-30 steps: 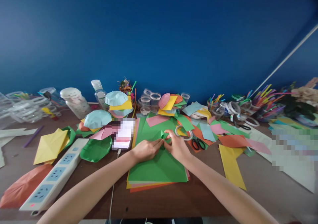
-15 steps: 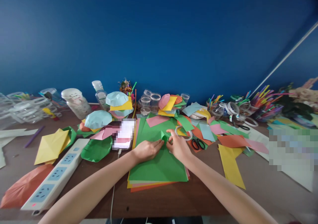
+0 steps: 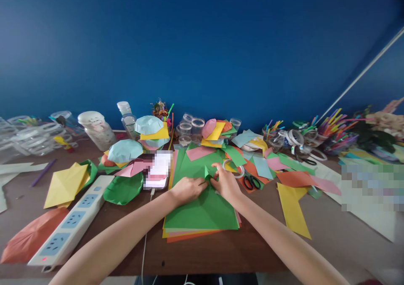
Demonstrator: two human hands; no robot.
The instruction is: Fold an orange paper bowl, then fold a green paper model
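A small folded green paper (image 3: 207, 172) stands up between my two hands, above a stack of coloured sheets (image 3: 202, 215) whose top one is green. My left hand (image 3: 190, 190) has its fingers together against the paper's left side. On the other side, my right hand (image 3: 223, 184) pinches the paper between thumb and fingers. Behind the right hand lies a white ring of tape (image 3: 234, 168), with black-handled scissors (image 3: 251, 182) beside it. The lower part of the folded paper is hidden by my fingers.
On the left are a phone (image 3: 157, 170), its cable, a power strip (image 3: 71, 224) and folded paper shapes (image 3: 125, 151). Clear cups (image 3: 198, 127) stand at the back. Paper scraps (image 3: 293, 209) and colourful straws (image 3: 336, 127) are on the right.
The folded green paper shows a more upright point between my fingers. My left fingers have shifted slightly; my right hand has barely moved.
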